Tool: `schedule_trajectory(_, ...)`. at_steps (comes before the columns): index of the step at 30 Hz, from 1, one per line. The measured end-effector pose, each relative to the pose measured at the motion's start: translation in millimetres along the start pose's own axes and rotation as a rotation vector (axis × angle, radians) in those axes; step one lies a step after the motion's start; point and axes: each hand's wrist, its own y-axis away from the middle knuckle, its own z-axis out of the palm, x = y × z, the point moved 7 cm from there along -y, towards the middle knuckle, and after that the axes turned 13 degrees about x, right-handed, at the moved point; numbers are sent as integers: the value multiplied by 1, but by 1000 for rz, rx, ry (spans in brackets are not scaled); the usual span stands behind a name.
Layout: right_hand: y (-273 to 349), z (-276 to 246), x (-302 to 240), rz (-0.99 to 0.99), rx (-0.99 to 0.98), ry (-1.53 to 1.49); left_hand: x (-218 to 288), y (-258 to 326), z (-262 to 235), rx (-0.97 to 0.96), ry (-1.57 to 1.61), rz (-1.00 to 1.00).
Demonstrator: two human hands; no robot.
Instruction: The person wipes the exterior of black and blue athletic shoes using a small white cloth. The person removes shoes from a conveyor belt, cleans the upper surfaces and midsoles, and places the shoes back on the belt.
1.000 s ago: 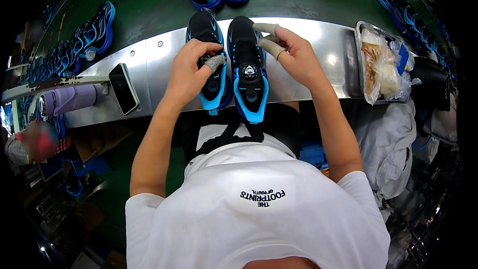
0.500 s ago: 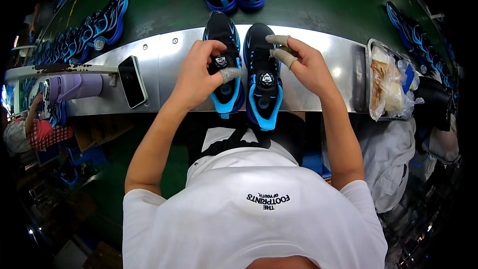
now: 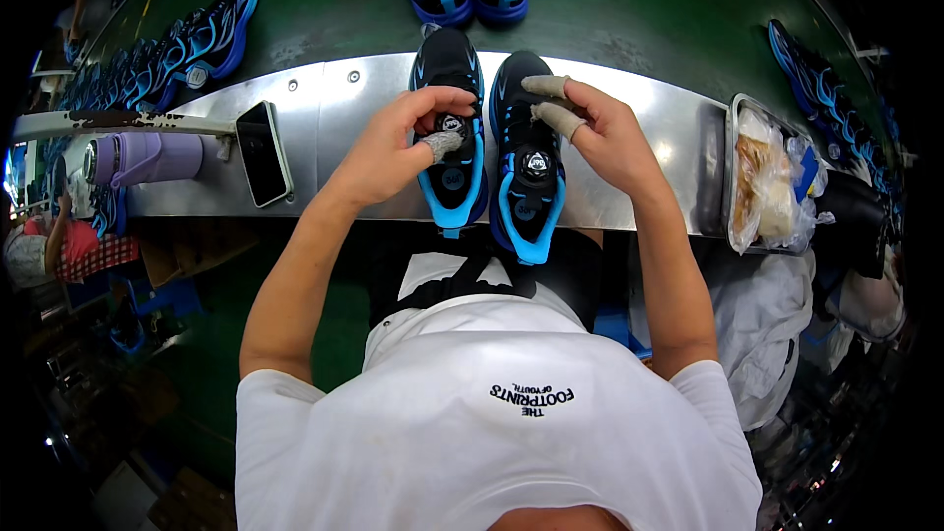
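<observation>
"Green worktop (image 3: pixel 324 15) beyond, then the curved steel ledge (image 3: pixel 629 182). What sits on that ledge?"

"Metal tray (image 3: pixel 731 172) of plastic-wrapped items (image 3: pixel 762 187) at its right end. Across its middle, two black-and-blue dial-lace shoes: left sneaker (image 3: pixel 447 59) and right sneaker (image 3: pixel 509 123), toes pointing away, heels past its near edge."

"And the hands?"

"Apart from each other, both above the ledge. Left hand (image 3: pixel 388 152) curls thumb and forefinger about the left sneaker's dial (image 3: pixel 452 125); whether they clamp it I can't tell, as the grey thumb wrap (image 3: pixel 442 144) hides part. Right hand (image 3: pixel 615 143) is beside the right sneaker, thumb and forefinger parted, nothing visible between them."

"Which step is that?"

"I'd judge it work on the left sneaker's dial fastening."

"And the next move calls for?"

"A secure pinch on that small knob, I'd say, with the shoe steady on the ledge."
</observation>
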Motion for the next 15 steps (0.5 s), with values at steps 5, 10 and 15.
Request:
schedule_trajectory(5, -2, 3, 1, 33, -27, 6, 13, 6, -5, 243, -482, 225)
schedule_trajectory(10, -2, 2, 7, 19, -27, 10, 1, 0, -7, 59, -224, 117)
schedule_trajectory(15, -1, -3, 6, 9, 24, -7, 16, 5, -9, 128, -290, 266)
